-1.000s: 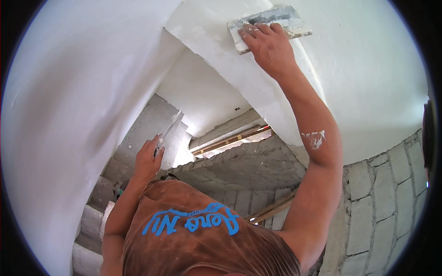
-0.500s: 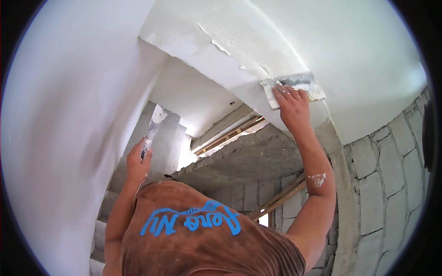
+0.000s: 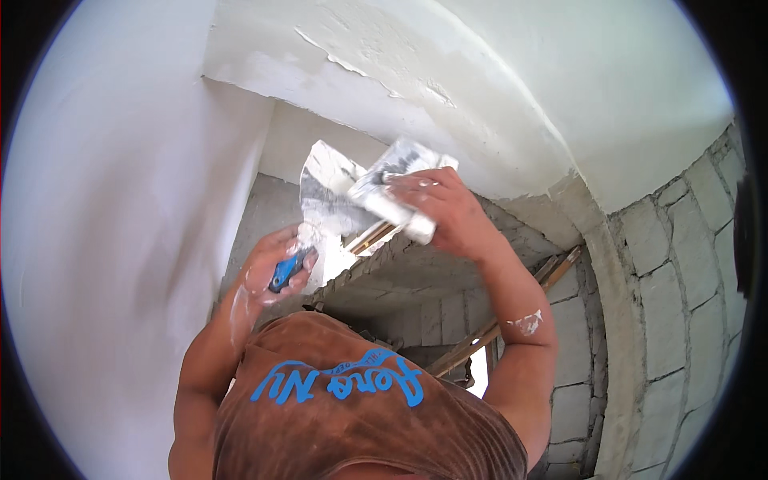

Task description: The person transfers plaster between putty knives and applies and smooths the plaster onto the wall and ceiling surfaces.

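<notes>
My left hand (image 3: 280, 264) is closed around the blue and dark handle of a putty knife (image 3: 330, 192), whose broad blade points up and carries white compound. In my right hand (image 3: 448, 212) is a flat plastering trowel (image 3: 408, 164) smeared with white and grey compound. The trowel's edge meets or overlaps the putty knife's blade in front of my chest; whether they touch I cannot tell. Above them, a beam face (image 3: 376, 48) bears a rough patch of wet white compound with a ragged lower edge. White smears mark both of my arms.
A smooth white wall (image 3: 104, 200) rises close on my left. To the right stands a grey block wall (image 3: 672, 280) beside a concrete edge (image 3: 616, 336). Below lie a rough concrete slab (image 3: 400, 272) and a slanting wooden plank (image 3: 472, 340).
My right hand has brought the trowel off the beam, down and left to the putty knife. My left hand has moved right and turned the knife so its blade faces me broadly.
</notes>
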Demonstrator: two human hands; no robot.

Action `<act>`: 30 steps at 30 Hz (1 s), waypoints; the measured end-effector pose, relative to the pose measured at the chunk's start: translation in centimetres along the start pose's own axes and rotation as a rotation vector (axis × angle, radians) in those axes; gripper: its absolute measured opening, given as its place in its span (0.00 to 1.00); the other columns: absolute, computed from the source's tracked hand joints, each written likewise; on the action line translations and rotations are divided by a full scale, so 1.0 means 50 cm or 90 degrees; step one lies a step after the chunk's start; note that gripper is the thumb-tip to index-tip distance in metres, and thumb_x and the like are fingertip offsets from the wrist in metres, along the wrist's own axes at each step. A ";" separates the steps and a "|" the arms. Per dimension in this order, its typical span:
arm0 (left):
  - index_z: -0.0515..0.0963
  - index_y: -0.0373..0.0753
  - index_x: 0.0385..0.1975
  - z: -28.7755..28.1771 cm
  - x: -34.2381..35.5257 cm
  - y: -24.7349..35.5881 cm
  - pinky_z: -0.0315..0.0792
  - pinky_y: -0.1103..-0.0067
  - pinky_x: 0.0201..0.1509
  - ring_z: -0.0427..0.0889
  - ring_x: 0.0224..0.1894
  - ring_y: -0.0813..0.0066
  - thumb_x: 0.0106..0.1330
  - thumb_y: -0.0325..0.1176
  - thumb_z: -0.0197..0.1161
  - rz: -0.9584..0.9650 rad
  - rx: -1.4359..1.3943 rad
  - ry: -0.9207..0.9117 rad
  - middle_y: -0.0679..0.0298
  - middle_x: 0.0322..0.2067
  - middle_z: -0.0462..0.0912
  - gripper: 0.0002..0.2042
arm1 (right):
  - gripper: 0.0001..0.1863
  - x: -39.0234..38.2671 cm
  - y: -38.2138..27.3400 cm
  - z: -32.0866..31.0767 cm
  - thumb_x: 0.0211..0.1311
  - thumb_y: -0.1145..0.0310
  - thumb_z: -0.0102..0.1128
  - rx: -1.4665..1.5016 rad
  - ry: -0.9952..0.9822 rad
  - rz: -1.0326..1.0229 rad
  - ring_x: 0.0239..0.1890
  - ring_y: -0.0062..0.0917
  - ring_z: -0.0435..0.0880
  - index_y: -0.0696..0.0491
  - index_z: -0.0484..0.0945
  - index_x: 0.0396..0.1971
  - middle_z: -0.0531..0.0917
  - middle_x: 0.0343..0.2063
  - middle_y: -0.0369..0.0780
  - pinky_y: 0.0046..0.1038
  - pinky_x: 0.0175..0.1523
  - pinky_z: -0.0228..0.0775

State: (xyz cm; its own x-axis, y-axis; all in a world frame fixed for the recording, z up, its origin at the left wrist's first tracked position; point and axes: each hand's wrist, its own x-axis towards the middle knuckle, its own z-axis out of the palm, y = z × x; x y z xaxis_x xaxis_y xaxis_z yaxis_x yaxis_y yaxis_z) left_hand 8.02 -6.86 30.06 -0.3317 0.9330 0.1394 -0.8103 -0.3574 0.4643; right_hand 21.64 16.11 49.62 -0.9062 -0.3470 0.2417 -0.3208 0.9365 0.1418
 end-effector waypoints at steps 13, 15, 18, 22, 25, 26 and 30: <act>0.78 0.39 0.56 0.030 0.026 0.017 0.75 0.72 0.35 0.78 0.33 0.60 0.59 0.26 0.67 0.634 1.114 0.031 0.57 0.36 0.78 0.22 | 0.17 -0.074 0.001 0.203 0.58 0.74 0.58 1.225 0.437 0.521 0.39 0.29 0.84 0.60 0.74 0.48 0.82 0.37 0.39 0.33 0.46 0.78; 0.78 0.39 0.56 0.015 0.050 0.021 0.74 0.71 0.34 0.78 0.33 0.60 0.59 0.27 0.66 0.662 1.207 0.075 0.58 0.35 0.78 0.22 | 0.17 -0.068 -0.002 0.201 0.58 0.74 0.59 1.242 0.424 0.523 0.38 0.29 0.84 0.60 0.74 0.48 0.81 0.37 0.39 0.33 0.45 0.78; 0.74 0.36 0.60 -0.013 0.056 0.030 0.74 0.71 0.36 0.77 0.33 0.61 0.59 0.21 0.63 0.660 1.305 0.168 0.57 0.36 0.78 0.25 | 0.18 -0.072 0.029 0.161 0.56 0.78 0.60 1.115 0.451 0.502 0.37 0.25 0.83 0.57 0.75 0.48 0.82 0.36 0.38 0.30 0.45 0.77; 0.73 0.35 0.60 -0.071 0.034 0.006 0.72 0.71 0.36 0.76 0.32 0.62 0.65 0.24 0.60 0.463 1.148 0.335 0.56 0.34 0.76 0.22 | 0.23 0.003 0.021 -0.091 0.52 0.78 0.62 0.244 0.271 0.158 0.38 0.25 0.82 0.52 0.80 0.51 0.84 0.41 0.37 0.28 0.39 0.73; 0.72 0.36 0.61 -0.097 0.019 -0.031 0.72 0.70 0.37 0.76 0.31 0.59 0.67 0.26 0.60 0.424 1.066 0.361 0.54 0.33 0.75 0.21 | 0.26 0.088 0.041 -0.163 0.49 0.77 0.63 -0.202 0.212 0.048 0.44 0.25 0.81 0.46 0.81 0.53 0.85 0.45 0.35 0.28 0.44 0.70; 0.72 0.36 0.62 -0.101 0.017 -0.043 0.73 0.68 0.37 0.76 0.31 0.56 0.66 0.27 0.60 0.424 1.031 0.359 0.53 0.33 0.75 0.22 | 0.27 0.111 0.060 -0.171 0.49 0.76 0.63 -0.445 0.188 -0.062 0.47 0.26 0.80 0.42 0.81 0.53 0.85 0.47 0.34 0.29 0.47 0.68; 0.72 0.36 0.62 -0.105 0.015 -0.079 0.73 0.68 0.38 0.77 0.32 0.55 0.66 0.27 0.60 0.418 1.012 0.326 0.52 0.34 0.76 0.22 | 0.25 0.125 0.151 -0.150 0.54 0.74 0.59 -0.568 0.133 -0.133 0.52 0.25 0.78 0.40 0.80 0.55 0.84 0.49 0.30 0.32 0.55 0.65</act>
State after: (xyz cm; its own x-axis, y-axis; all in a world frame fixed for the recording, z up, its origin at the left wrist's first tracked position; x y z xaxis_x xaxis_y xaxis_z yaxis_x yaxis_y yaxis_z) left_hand 8.44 -4.95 23.75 -0.7266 0.4544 0.5154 0.5945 0.0399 0.8031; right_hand 15.62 20.61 59.39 -0.7585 -0.5868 0.2836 -0.0627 0.4988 0.8645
